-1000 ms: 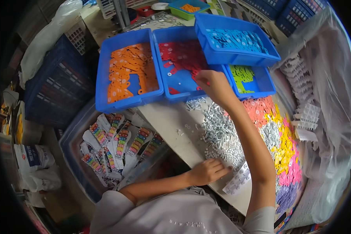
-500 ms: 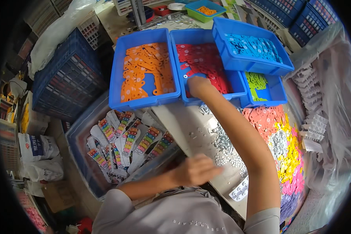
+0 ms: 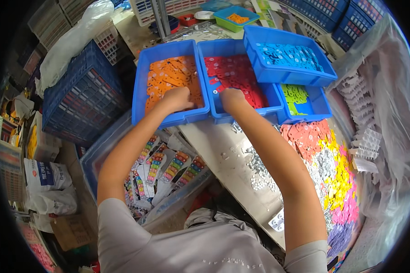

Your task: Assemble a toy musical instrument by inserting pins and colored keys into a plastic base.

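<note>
My left hand (image 3: 177, 98) is down in the blue bin (image 3: 136, 91) of flat orange plastic pieces (image 3: 168, 70), near its front wall. Its fingers are bent, and whatever they may hold is hidden. Beside it, my right hand (image 3: 232, 99) reaches into the middle blue bin (image 3: 223, 116), at the near edge of the flat red pieces (image 3: 234, 73). That hand is curled with the fingertips out of sight below it, so I cannot make out anything in it.
A tilted bin of blue pieces (image 3: 289, 57) rests over one with green pieces (image 3: 295, 94). Right of my forearm lie heaps of coral (image 3: 305, 136), yellow and pink pieces. Screws (image 3: 258, 164) lie on the table. A tub (image 3: 87, 159) of colourful xylophone-printed cards stands at left.
My left hand has gone from in front of my body up and left into the orange bin. My right hand stays in the red bin, and the view has shifted slightly.
</note>
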`<state>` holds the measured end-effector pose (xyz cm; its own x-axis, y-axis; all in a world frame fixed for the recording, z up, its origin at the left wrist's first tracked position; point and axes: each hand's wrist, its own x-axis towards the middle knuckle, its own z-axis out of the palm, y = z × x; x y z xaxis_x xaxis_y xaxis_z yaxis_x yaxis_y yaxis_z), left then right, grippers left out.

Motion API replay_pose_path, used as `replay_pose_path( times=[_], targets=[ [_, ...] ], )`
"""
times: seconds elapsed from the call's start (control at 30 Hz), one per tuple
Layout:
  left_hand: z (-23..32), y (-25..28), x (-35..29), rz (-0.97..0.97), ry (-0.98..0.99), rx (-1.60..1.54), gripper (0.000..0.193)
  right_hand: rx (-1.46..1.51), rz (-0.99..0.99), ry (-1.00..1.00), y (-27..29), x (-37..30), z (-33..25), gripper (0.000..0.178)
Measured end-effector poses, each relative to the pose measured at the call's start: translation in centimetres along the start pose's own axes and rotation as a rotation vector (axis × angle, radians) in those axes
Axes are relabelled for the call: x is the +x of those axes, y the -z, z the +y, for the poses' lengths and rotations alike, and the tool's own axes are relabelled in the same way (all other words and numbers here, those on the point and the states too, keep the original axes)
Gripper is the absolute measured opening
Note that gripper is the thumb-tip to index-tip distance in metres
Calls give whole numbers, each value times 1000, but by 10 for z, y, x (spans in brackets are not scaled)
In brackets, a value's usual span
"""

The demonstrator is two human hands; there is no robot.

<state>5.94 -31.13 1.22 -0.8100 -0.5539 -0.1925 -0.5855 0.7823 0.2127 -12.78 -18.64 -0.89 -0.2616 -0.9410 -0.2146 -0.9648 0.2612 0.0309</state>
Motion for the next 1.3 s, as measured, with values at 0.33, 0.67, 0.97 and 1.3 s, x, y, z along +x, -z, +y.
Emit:
replay_pose_path(
  times=[0.33, 0.67, 0.97, 1.3],
  targets=[
    [-24, -21, 17, -232, -32, -458, 29, 357, 255, 105, -6, -1, 56, 20],
    [-18, -21, 18, 32, 53, -208, 30, 1610, 164, 128, 61, -173, 48, 22],
    [-45, -16, 27, 88, 253, -696, 19, 1712, 243, -224, 31, -345, 38, 20],
    [-10, 16, -4, 583, 101, -1134, 10, 1479, 764, -694, -39, -494, 96, 35]
  ],
)
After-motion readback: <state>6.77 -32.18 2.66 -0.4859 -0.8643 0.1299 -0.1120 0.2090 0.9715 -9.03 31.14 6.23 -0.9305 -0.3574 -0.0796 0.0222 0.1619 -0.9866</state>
